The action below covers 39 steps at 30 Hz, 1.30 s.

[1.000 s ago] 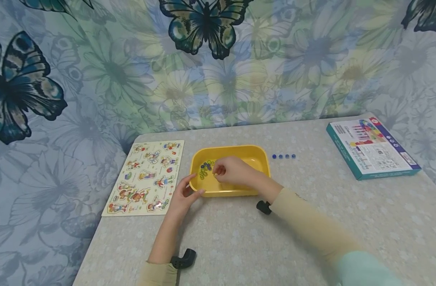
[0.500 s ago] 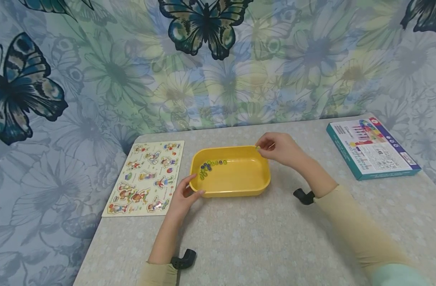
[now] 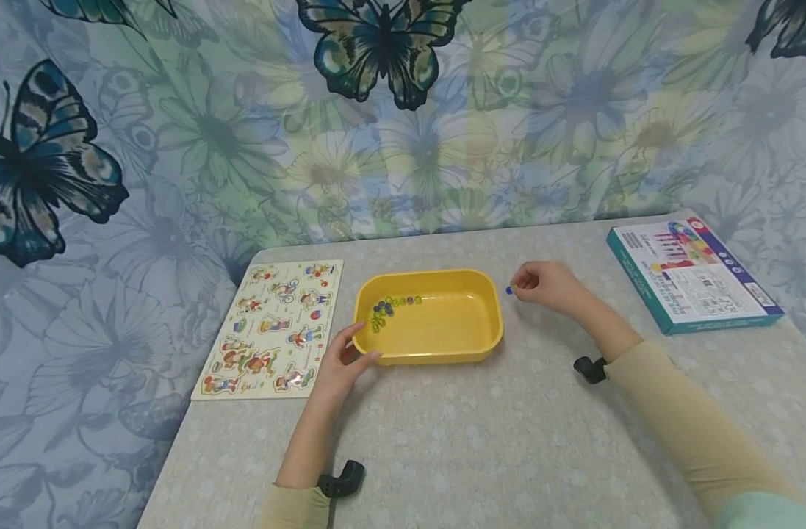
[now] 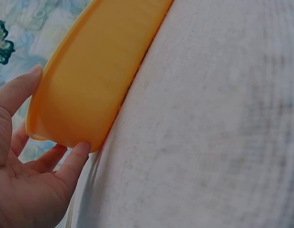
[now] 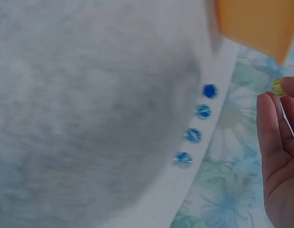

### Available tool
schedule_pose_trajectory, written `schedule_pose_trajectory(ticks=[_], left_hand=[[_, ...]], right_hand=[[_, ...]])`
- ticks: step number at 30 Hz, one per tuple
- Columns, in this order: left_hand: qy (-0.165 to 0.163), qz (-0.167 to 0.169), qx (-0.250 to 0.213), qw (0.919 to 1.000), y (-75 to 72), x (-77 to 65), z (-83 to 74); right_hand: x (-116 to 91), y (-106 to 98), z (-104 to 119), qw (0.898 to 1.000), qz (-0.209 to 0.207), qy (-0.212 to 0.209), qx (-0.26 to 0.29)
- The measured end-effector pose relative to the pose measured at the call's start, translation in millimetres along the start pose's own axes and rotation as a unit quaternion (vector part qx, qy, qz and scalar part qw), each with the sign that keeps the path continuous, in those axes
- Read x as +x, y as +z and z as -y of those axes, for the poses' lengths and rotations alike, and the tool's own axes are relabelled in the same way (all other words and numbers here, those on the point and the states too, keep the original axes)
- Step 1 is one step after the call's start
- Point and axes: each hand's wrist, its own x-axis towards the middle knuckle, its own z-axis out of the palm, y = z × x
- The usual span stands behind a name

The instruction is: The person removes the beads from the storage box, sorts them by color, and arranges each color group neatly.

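Observation:
My left hand (image 3: 339, 367) grips the near left corner of a yellow tray (image 3: 442, 330); in the left wrist view the thumb lies at the rim and other fingers touch the outer wall. Small green and blue glass marbles (image 3: 380, 308) lie along the tray's left and back inside. To the right of the tray, my right hand (image 3: 549, 285) pinches a yellow-green marble (image 5: 277, 88) between thumb and fingertip. Several blue marbles (image 5: 193, 135) form a row on the table in the right wrist view; in the head view the hand hides most of them.
A cream picture board (image 3: 264, 330) with cartoon figures lies left of the tray, beside the left forearm. At the back right rests a flat teal-edged box (image 3: 693, 275). Butterfly-patterned cloth (image 3: 389, 162) hangs behind the table (image 3: 469, 441).
My right hand has gone from inside the tray, over its right back corner, to the blue marble row, carrying the yellow-green marble. The left hand has kept its hold on the tray.

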Motion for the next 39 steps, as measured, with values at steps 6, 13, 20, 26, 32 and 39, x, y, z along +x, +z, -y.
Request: schedule_pose_trajectory(ticks=[6, 13, 20, 26, 32, 39], left_hand=[[0.0, 0.005, 0.001, 1.0, -0.3, -0.3, -1.6], [-0.016, 0.017, -0.004, 0.9997, 2.0, -12.3, -26.9], [-0.016, 0.014, 0.001, 0.9998, 2.9, -14.1, -31.0], [-0.011, 0.016, 0.0, 0.9998, 2.4, -13.9, -30.6], [-0.013, 0.017, -0.004, 0.9998, 2.0, -13.8, -30.2], [-0.015, 0.016, 0.0, 0.9998, 2.0, -14.0, -28.5]], right_hand=[[1, 12, -12, 0.999, 0.031, 0.008, -0.025], [2, 20, -17, 0.998, 0.053, 0.01, -0.031], [3, 24, -14, 0.997, 0.058, 0.024, -0.052], [4, 25, -15, 0.996, 0.059, 0.025, -0.063], [4, 26, -15, 0.996, 0.056, 0.014, -0.072], [2, 28, -13, 0.996, 0.058, 0.015, -0.07]])
